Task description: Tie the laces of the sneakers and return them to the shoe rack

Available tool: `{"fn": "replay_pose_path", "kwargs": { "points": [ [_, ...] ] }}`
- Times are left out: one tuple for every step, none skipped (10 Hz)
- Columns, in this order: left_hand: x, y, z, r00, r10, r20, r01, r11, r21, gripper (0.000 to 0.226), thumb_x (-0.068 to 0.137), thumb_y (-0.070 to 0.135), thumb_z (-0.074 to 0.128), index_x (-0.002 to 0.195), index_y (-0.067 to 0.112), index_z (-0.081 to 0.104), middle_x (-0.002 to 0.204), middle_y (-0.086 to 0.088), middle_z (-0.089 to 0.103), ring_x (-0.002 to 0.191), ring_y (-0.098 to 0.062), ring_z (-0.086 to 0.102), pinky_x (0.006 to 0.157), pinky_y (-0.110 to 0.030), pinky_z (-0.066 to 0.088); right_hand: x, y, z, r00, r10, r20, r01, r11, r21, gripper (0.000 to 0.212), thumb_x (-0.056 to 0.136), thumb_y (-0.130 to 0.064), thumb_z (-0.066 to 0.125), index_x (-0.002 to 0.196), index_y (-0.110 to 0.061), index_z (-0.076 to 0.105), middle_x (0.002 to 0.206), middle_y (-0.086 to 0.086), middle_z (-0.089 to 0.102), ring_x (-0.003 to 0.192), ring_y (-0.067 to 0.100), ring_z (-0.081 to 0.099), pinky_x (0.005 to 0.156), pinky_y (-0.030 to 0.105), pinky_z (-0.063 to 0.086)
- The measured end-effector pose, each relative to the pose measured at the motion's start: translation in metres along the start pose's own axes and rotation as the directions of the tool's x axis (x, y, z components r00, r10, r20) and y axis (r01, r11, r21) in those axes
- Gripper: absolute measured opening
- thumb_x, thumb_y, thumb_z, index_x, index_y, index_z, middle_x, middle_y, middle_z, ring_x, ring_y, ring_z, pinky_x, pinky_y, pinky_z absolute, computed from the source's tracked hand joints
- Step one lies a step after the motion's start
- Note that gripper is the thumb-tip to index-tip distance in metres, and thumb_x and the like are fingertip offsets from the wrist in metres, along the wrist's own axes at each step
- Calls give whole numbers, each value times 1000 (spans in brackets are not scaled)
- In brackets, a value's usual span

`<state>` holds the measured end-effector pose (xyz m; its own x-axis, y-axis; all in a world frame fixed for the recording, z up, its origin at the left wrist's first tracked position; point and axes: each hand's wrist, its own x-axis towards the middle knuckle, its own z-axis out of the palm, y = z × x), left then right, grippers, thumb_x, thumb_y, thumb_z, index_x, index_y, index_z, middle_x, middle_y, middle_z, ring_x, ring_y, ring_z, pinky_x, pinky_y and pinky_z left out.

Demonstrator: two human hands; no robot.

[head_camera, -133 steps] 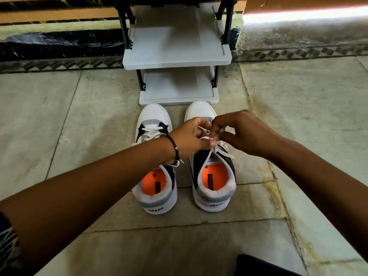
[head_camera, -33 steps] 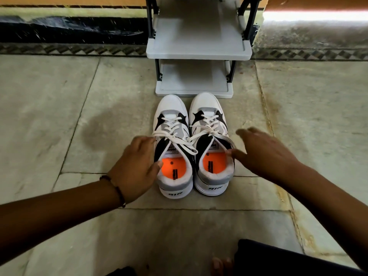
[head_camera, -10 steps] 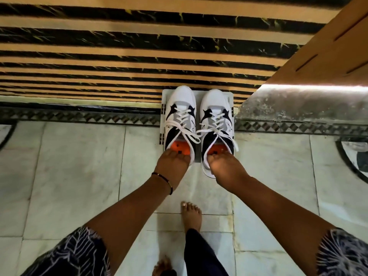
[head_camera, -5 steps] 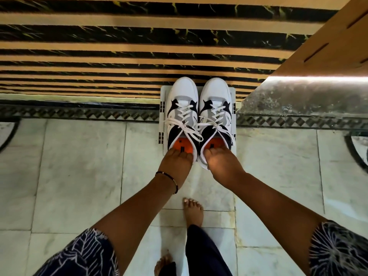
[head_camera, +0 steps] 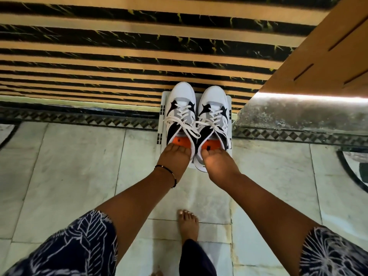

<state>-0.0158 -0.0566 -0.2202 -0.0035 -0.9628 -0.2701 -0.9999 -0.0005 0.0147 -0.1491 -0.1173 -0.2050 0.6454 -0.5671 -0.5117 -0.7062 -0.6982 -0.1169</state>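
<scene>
Atop shoe rack (head_camera: 162, 108), sneakers (head_camera: 196, 114) held by both hands (head_camera: 196, 158), heels overhanging

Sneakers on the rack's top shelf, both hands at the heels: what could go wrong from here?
1. The heel of the right white, black and grey sneaker overhangs the front edge of the grey plastic shoe rack; it might tip off when the right hand lets go.
2. The white lace ends lie loose across both sneakers, so fingers of the left hand could snag one and drag the left white, black and grey sneaker.
</scene>
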Motion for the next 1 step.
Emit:
{"fn": "replay_pose_path", "kwargs": {
  "points": [
    [-11, 0, -9, 999, -44, 19, 45, 995, -90, 50, 66, 18, 73, 113, 8, 59, 110, -11, 66, 109, -27, 59, 101, -32, 42, -16, -2, 1, 992, 11, -123, -5, 999, 46, 53, 78, -4, 60, 127, -9, 40, 125, 13, 53, 116, 31, 47, 100, 35, 34]
  ]
}}
